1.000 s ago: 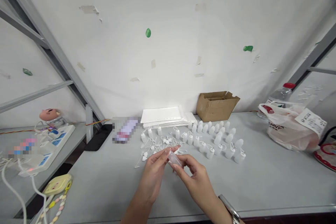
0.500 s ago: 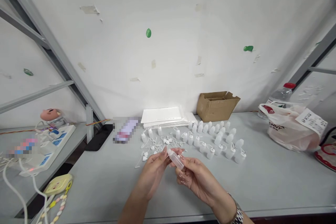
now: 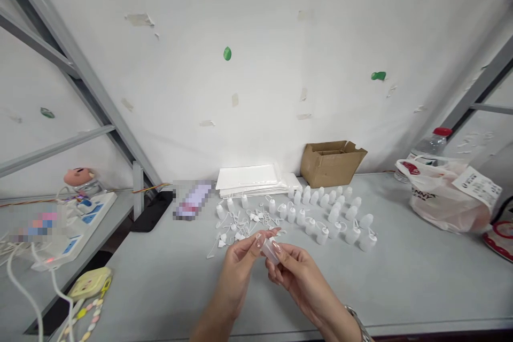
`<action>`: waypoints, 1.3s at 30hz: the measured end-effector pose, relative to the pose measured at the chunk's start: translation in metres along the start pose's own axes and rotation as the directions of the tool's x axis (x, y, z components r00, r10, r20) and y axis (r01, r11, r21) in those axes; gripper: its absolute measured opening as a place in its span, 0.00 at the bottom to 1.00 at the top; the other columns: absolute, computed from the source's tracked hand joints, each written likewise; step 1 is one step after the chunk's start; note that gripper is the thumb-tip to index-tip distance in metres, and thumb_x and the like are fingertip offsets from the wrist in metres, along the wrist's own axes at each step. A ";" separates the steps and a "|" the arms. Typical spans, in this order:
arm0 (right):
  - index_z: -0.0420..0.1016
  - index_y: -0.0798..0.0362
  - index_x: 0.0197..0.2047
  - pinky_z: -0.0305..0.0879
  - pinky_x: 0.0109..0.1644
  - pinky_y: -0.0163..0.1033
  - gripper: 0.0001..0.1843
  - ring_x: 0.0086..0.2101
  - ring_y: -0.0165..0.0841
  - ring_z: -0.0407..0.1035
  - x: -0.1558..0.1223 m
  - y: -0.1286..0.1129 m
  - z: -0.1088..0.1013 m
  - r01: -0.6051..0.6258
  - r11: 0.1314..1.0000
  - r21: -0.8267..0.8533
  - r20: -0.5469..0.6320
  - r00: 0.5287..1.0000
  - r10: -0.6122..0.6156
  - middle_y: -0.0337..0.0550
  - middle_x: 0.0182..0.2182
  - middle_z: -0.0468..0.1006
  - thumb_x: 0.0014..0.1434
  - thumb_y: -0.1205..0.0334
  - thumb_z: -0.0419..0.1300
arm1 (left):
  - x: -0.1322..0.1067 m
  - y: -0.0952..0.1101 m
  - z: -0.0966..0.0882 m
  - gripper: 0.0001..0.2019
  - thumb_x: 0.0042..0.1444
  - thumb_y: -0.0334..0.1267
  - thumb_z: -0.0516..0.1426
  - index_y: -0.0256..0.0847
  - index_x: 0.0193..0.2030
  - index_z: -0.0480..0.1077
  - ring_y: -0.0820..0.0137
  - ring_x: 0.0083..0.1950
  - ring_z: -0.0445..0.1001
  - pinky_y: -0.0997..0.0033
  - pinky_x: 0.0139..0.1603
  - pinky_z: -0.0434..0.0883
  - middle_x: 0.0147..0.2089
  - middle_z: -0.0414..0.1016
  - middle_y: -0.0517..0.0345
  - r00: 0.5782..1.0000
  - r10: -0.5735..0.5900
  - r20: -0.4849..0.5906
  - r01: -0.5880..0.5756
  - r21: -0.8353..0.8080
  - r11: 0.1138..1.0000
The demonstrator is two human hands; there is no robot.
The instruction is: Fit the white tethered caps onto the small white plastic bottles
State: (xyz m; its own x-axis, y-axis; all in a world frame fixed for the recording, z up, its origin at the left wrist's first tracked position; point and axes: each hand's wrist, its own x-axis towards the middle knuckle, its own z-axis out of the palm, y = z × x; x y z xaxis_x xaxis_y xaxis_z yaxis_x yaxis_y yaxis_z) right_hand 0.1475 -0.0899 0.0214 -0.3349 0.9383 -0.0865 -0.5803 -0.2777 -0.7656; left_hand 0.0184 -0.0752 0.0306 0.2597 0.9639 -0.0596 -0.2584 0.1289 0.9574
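Observation:
A small translucent squeeze bottle (image 3: 269,251) is held tilted above the front of the table. My right hand (image 3: 295,270) closes around its body, thumb along the side. The thumb and fingers of my left hand (image 3: 242,263) pinch its top end, so whether a cap sits there is hidden. Behind my hands lies a loose pile of white caps with thin strap loops (image 3: 255,217). To the right stand several similar bottles: a front group with white caps and loops (image 3: 322,235), and a back group with plain tops (image 3: 333,212).
A cardboard box (image 3: 334,168) and a stack of white flat packs (image 3: 248,177) stand against the wall. At right are a plastic bag (image 3: 444,200) and a bottle with a red cap (image 3: 435,144). A power strip (image 3: 86,224) and a yellow case (image 3: 88,284) lie left.
The bottle has turned more upright between my hands and shows less of its length. My right thumb has moved up toward its top, nearer my left fingers.

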 end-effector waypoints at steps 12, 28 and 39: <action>0.74 0.51 0.42 0.63 0.33 0.35 0.13 0.29 0.32 0.67 -0.007 0.010 0.000 0.252 0.580 -0.775 -0.027 0.903 -0.428 0.42 0.29 0.76 0.55 0.55 0.57 | 0.000 -0.002 -0.002 0.14 0.53 0.45 0.55 0.39 0.40 0.76 0.58 0.52 0.68 0.58 0.55 0.61 0.44 0.77 0.49 0.994 0.003 -0.107 -0.010 -0.065 0.998; 0.74 0.56 0.31 0.58 0.31 0.35 0.15 0.23 0.27 0.62 0.000 -0.008 -0.010 0.132 0.966 -0.223 -0.088 0.984 -0.154 0.41 0.22 0.73 0.55 0.52 0.58 | 0.006 -0.006 -0.016 0.24 0.54 0.54 0.48 0.38 0.45 0.72 0.58 0.50 0.69 0.56 0.52 0.62 0.48 0.74 0.46 0.994 -0.104 -0.033 0.106 0.089 0.990; 0.75 0.55 0.33 0.59 0.32 0.36 0.13 0.24 0.29 0.61 -0.009 -0.033 -0.032 0.215 0.945 -0.246 -0.216 0.939 -0.269 0.40 0.22 0.70 0.54 0.53 0.59 | 0.012 -0.058 -0.001 0.08 0.45 0.35 0.58 0.43 0.35 0.72 0.61 0.43 0.68 0.62 0.45 0.63 0.39 0.70 0.54 0.991 0.089 -0.098 0.032 0.834 0.551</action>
State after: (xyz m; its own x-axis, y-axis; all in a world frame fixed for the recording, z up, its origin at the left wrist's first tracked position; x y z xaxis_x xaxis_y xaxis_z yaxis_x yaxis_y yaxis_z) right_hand 0.1936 -0.0823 0.0273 0.0024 0.9999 -0.0129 -0.4381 -0.0105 -0.8989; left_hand 0.0350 -0.0712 -0.0261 0.1435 0.9896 -0.0012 0.6417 -0.0921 0.7614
